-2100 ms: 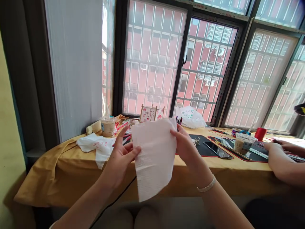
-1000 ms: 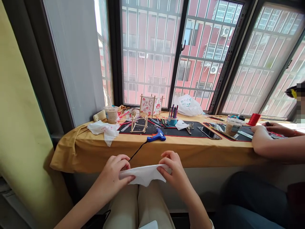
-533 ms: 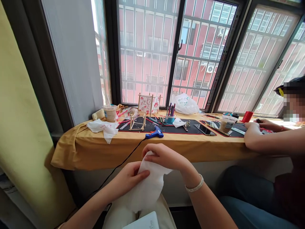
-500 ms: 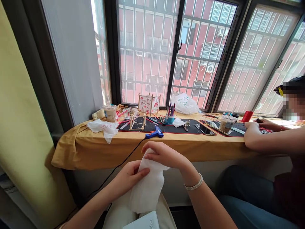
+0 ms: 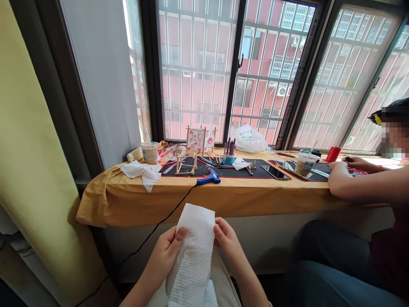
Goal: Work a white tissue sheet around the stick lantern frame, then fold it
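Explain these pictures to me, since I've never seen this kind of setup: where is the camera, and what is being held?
There is no machine here: one camera worn on a person's head looks forward and down at their bare hands. Their left hand and right hand hold a white paper towel between them. Ahead, under the windows, a mustard cloth covers a table, with a black mat on it, and a blue glue gun and a wooden stick frame on the mat. The arm at right belongs to a second person nearby.
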A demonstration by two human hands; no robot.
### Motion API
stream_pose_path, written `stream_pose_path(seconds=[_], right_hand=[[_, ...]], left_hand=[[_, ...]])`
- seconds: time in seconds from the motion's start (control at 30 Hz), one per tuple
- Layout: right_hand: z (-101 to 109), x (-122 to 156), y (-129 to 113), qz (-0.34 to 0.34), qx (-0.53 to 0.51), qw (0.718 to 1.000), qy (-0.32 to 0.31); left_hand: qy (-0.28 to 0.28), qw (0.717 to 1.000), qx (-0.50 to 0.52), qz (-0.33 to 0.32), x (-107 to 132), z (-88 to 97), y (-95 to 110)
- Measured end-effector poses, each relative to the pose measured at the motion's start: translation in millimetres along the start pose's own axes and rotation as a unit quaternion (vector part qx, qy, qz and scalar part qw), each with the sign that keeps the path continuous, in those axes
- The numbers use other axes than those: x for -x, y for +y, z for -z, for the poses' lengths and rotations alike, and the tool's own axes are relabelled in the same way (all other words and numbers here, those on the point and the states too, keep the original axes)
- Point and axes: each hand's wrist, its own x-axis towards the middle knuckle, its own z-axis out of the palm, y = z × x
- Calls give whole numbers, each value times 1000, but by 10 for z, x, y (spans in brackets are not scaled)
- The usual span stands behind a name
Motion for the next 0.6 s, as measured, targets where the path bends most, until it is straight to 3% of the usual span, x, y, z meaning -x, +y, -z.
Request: stream_pose_path(seconds=[0.23,0.33,0.5,0.6], right_hand=[[-129,86,91,76,78,987,120],[-129,116,127,72,52,989,118],[-163,171,191,8,-5,996,90],[-182,176,195,33,0,995,92]], left_hand=[[111,986,-122,-34,113,-131,-235],[101,984,-138,-49,172,-143,-286],[75,988,-121,-52,226,-125,-299],[72,991,-99,-53,236,-119,-234]])
